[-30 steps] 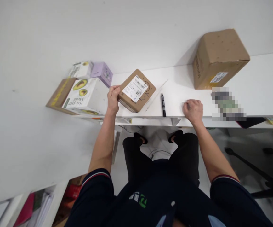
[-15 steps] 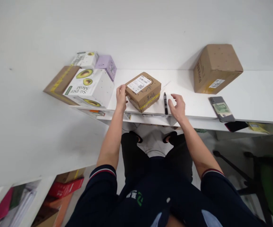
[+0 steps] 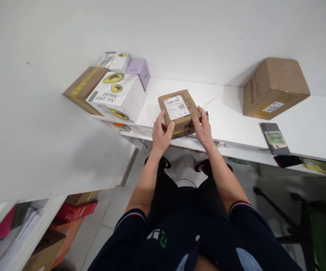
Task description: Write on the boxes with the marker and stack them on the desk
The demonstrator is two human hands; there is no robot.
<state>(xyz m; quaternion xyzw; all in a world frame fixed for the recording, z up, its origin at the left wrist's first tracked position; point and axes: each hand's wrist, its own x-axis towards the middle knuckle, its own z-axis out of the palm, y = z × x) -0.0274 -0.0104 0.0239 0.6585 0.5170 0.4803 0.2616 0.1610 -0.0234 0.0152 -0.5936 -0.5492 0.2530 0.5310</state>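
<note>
A small flat cardboard parcel (image 3: 179, 111) with a white shipping label and black handwriting on top is near the front edge of the white desk (image 3: 227, 113). My left hand (image 3: 161, 133) grips its left side and my right hand (image 3: 202, 128) grips its right side. Only the tip of a black marker (image 3: 207, 113) shows on the desk behind my right hand.
A white avocado-print box (image 3: 117, 96), a flat brown box (image 3: 82, 87), a small white box (image 3: 114, 61) and a purple box (image 3: 138, 69) are stacked at the left. A large cardboard box (image 3: 274, 86) stands at the right, with a phone (image 3: 274, 138) near the desk edge.
My right hand left the desk surface and came across the marker to take the parcel's right side. My left hand slid to the parcel's left side, and the parcel turned.
</note>
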